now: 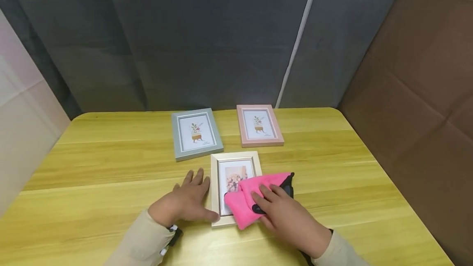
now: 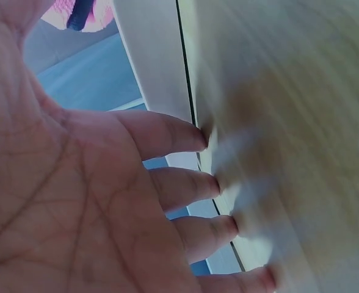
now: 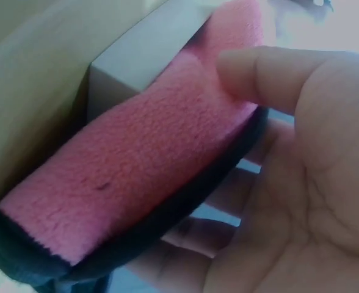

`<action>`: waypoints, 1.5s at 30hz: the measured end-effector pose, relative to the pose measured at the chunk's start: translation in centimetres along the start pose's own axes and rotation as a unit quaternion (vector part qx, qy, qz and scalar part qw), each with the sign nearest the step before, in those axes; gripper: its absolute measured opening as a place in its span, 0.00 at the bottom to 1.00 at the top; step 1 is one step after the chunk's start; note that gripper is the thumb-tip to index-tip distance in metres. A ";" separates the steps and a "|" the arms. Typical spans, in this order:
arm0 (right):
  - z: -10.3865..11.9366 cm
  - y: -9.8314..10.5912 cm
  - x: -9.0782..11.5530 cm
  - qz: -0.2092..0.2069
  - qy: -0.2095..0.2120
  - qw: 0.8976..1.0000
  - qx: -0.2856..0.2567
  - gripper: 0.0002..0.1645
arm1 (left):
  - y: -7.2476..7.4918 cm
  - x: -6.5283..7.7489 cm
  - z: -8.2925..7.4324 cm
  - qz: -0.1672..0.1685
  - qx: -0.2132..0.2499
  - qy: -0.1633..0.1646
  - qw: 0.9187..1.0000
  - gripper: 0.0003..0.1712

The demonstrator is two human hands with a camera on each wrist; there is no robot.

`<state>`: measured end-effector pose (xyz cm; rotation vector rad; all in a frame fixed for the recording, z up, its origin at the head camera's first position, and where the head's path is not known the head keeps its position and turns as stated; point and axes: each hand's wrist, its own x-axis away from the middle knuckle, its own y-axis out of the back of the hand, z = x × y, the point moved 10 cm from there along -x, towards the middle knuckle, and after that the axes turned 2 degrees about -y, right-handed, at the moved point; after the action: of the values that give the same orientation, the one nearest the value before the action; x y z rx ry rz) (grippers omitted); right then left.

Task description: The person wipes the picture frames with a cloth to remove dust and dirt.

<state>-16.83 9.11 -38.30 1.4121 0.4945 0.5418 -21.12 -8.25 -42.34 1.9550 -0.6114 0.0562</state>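
Observation:
A cream photo frame (image 1: 215, 184) with a picture of pink flowers lies flat on the table. Over its lower right part is a folded pink cloth (image 1: 244, 202) with black edging, covering some of the glass. My right hand (image 1: 286, 216) holds this cloth; in the right wrist view the thumb lies on the pink pile (image 3: 137, 140), with the fingers on its other side. To the left of the frame, my left hand (image 1: 186, 200) has its fingers spread and its fingertips down on the table. Its thumb touches the frame's lower left corner.
Behind the cream frame lie a grey-blue photo frame (image 1: 177, 134) on the left and a pink photo frame (image 1: 242, 128) on the right, both with plant pictures. The wooden table (image 1: 96, 167) meets a dark curtain (image 1: 207, 40) at the back and a brown one (image 1: 421, 126) on the right.

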 end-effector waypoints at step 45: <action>-0.2 0.2 -1.9 0.062 0.010 0.998 0.029 0.30 | -0.1 -0.1 -0.2 0.001 -0.002 -0.002 1.000 0.62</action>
<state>-18.47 8.11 -38.13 1.5011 0.4447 0.6463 -21.08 -7.99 -42.38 1.9516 -0.6154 0.0532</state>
